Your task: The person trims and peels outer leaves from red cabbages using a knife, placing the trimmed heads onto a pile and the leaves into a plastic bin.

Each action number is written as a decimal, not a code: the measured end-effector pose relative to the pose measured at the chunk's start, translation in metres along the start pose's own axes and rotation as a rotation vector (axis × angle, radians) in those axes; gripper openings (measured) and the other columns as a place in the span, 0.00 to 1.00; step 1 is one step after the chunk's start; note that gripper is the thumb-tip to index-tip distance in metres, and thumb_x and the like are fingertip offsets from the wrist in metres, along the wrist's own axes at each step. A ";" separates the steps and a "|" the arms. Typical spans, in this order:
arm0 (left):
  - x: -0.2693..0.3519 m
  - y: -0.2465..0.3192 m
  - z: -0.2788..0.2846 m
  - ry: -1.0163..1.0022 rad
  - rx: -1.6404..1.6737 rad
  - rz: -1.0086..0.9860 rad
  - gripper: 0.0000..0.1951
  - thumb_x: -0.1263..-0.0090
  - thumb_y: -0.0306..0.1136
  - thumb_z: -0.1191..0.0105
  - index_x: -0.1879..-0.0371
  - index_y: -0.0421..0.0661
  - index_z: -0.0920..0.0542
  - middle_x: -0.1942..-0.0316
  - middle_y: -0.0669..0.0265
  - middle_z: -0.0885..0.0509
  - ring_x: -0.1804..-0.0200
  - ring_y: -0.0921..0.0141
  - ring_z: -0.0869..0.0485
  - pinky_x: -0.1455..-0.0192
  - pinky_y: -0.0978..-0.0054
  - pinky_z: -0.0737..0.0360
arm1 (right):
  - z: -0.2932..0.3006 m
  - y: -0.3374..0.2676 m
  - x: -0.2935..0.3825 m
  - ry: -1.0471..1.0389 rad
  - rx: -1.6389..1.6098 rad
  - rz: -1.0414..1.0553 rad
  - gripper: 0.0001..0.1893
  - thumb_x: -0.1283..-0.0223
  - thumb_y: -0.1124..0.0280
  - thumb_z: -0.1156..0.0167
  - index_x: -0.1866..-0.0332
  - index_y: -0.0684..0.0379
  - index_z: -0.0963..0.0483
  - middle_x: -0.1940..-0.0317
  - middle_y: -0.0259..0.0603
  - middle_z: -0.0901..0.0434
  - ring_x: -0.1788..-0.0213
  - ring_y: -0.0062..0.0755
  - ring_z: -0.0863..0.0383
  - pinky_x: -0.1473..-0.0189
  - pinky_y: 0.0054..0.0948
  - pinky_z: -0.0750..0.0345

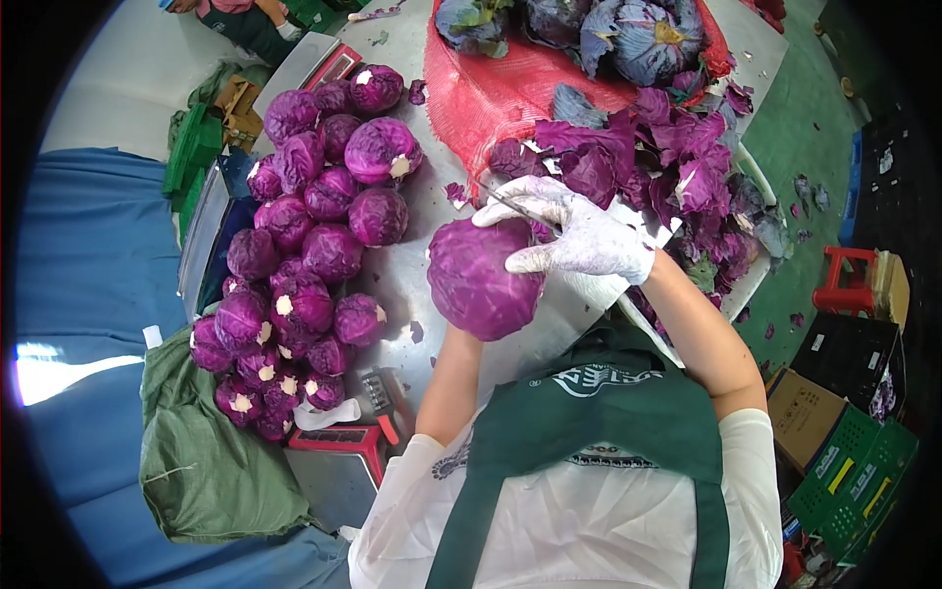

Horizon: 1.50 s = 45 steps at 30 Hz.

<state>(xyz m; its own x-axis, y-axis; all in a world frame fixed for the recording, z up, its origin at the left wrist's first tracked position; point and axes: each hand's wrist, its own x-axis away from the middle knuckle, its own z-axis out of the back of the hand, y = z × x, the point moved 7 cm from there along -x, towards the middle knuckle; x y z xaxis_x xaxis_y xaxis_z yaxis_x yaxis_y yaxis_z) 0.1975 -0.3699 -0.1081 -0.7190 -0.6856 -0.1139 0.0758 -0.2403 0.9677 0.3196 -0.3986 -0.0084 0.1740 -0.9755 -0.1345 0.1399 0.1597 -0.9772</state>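
Observation:
A large red cabbage (482, 280) is held up over the metal table, with my left forearm (450, 379) running up beneath it; the cabbage hides most of my left hand. My right hand (581, 232), in a stained white glove, grips a knife (519, 206) whose blade points up and left across the cabbage's top. Its thumb and fingertips lie at the cabbage's right and upper side. To the left is a pile of trimmed red cabbages (331, 195), several showing pale cut stems. Loose purple leaves (692, 177) are heaped to the right.
Untrimmed cabbages (647, 40) lie on a red mesh bag (493, 88) at the far side. Scales (342, 449), a peeler-like tool with a red handle (383, 412) and a green sack (199, 456) are near left. Crates (846, 486) and a red stool (843, 280) stand right; a co-worker (254, 26) is far left.

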 end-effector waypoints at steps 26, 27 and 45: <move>0.064 -0.013 0.008 -0.615 2.562 -0.238 0.26 0.25 0.49 0.62 0.28 0.62 0.41 0.37 0.50 0.36 0.37 0.49 0.32 0.48 0.47 0.21 | 0.038 0.096 -0.028 0.264 0.673 -0.368 0.23 0.40 0.55 0.40 0.43 0.55 0.25 0.49 0.43 0.25 0.54 0.38 0.20 0.49 0.31 0.24; 0.067 -0.014 0.015 -0.605 2.550 -0.259 0.26 0.25 0.49 0.62 0.28 0.62 0.41 0.37 0.50 0.36 0.37 0.49 0.32 0.48 0.47 0.21 | 0.034 0.104 -0.030 0.263 0.802 -0.356 0.24 0.40 0.52 0.41 0.43 0.55 0.25 0.45 0.44 0.27 0.50 0.40 0.21 0.46 0.32 0.24; 0.025 0.032 0.332 1.142 -0.052 -0.190 0.41 0.46 0.46 0.30 0.35 0.45 0.37 0.41 0.53 0.30 0.40 0.59 0.28 0.36 0.62 0.30 | 0.088 0.144 0.063 0.349 1.215 -0.521 0.21 0.43 0.68 0.41 0.42 0.47 0.28 0.36 0.41 0.34 0.41 0.46 0.28 0.47 0.41 0.23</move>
<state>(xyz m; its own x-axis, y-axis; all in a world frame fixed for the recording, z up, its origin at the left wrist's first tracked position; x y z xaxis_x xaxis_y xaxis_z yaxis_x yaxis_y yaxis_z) -0.0476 -0.1665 -0.0057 0.3184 -0.8507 -0.4183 0.0806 -0.4154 0.9061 0.4362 -0.4236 -0.1429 -0.3886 -0.9213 -0.0096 0.9048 -0.3797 -0.1928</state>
